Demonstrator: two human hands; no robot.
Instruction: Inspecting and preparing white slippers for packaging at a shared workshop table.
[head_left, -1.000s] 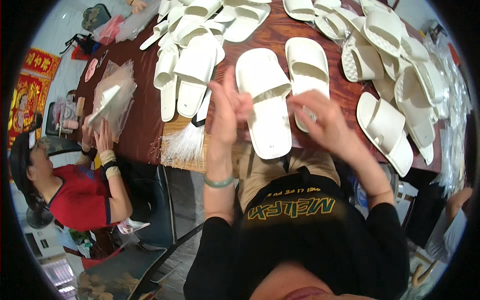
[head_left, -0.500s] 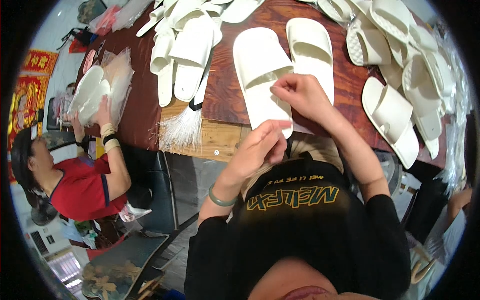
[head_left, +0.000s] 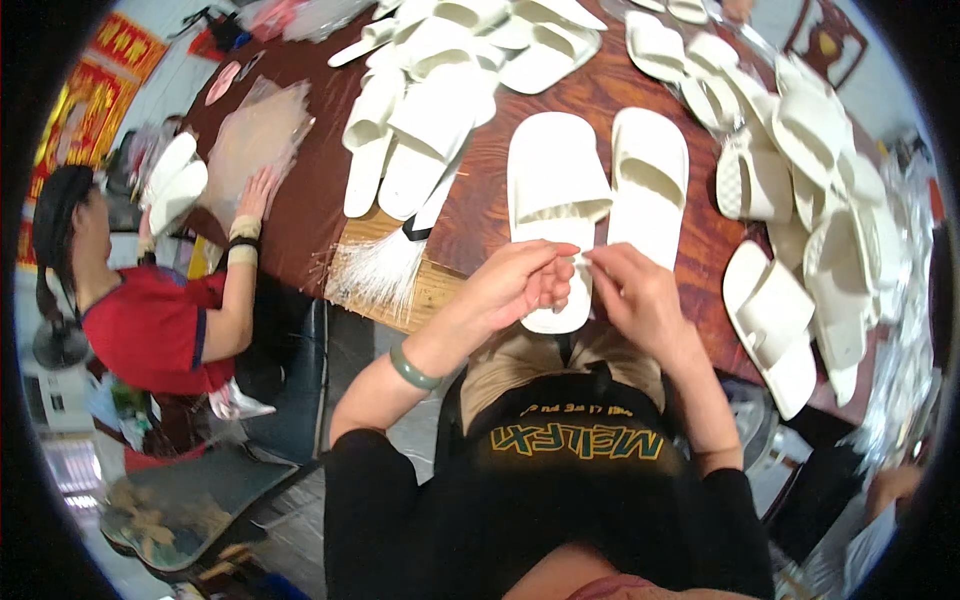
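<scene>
Two white slide slippers lie side by side on the wooden table in front of me: the left slipper (head_left: 555, 150) and the right slipper (head_left: 650, 145). Over the heel of the left one, my left hand (head_left: 525, 285) is curled, thumb and forefinger pinched together. Close beside it, my right hand (head_left: 640, 300) also pinches with its fingertips, nearly meeting the left ones. Whatever sits between the fingertips is too fine to make out. A bundle of thin white strands (head_left: 375, 270), bound with a black band, hangs at the table edge to the left.
Piles of white slippers stand at the back left (head_left: 440, 60) and along the right (head_left: 815, 140). A single slipper (head_left: 775, 325) lies nearer on the right. At far left a co-worker in red (head_left: 165, 325) holds white slippers beside clear plastic bags (head_left: 260, 140).
My hands have come together over the slipper's heel; the right has left the strap area. The co-worker has lifted slippers off the bags, one hand now on the bags. The view has shifted.
</scene>
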